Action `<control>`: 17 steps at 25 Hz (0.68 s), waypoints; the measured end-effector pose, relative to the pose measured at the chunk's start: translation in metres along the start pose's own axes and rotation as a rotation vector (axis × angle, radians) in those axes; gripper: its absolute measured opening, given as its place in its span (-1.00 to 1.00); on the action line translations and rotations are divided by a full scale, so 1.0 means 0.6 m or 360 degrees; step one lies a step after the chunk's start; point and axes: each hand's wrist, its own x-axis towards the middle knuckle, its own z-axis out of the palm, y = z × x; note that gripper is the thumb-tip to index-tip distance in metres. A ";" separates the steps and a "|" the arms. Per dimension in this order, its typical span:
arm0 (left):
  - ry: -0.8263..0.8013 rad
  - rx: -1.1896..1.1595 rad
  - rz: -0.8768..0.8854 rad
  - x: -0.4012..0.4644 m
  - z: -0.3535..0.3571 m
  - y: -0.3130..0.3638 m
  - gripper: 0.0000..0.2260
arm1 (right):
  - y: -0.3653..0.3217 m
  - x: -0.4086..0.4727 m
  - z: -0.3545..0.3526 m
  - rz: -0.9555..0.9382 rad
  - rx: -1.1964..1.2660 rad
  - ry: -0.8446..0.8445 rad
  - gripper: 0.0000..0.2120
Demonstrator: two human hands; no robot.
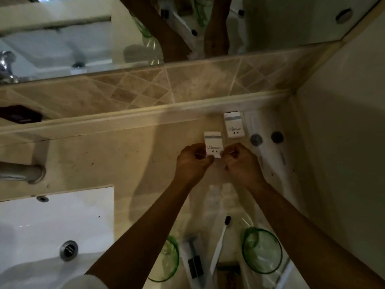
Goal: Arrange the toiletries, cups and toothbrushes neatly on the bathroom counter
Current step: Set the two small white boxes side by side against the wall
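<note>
A small white toiletry box [213, 142] stands on the beige counter [125, 159]. My left hand [192, 161] and my right hand [239, 159] pinch its near bottom corners from either side. A second, matching white box [233, 124] stands just behind and to the right, against the back ledge. Two small bottles with dark round caps [256, 139] [277, 137] stand right of it. Near the front edge are two green-rimmed glass cups [262, 250] [168, 259], a white toothbrush with a dark head [219, 243] and a wrapped toothbrush packet [193, 259].
A white sink basin [54, 232] with a metal drain lies at the lower left, its tap [25, 171] reaching in from the left edge. A mirror [145, 28] runs above the tiled backsplash. A pale wall [343, 132] closes the counter on the right.
</note>
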 end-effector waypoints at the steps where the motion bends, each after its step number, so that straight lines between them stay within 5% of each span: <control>1: -0.0002 0.0050 0.0013 0.012 0.004 -0.002 -0.61 | 0.001 0.008 0.003 -0.0026 -0.0017 -0.0012 -0.93; 7: 0.0027 0.0357 0.0049 0.051 0.016 -0.004 -0.55 | 0.001 0.029 0.004 -0.0211 -0.0011 0.0074 -0.74; 12: 0.0087 0.1294 0.0812 0.029 0.020 -0.032 -0.50 | 0.020 0.038 0.002 -0.0624 -0.0632 0.0332 -0.64; 17: 0.0030 0.1441 0.0811 0.047 0.037 -0.032 -0.57 | 0.026 0.067 -0.006 -0.0786 -0.1083 0.0315 -0.52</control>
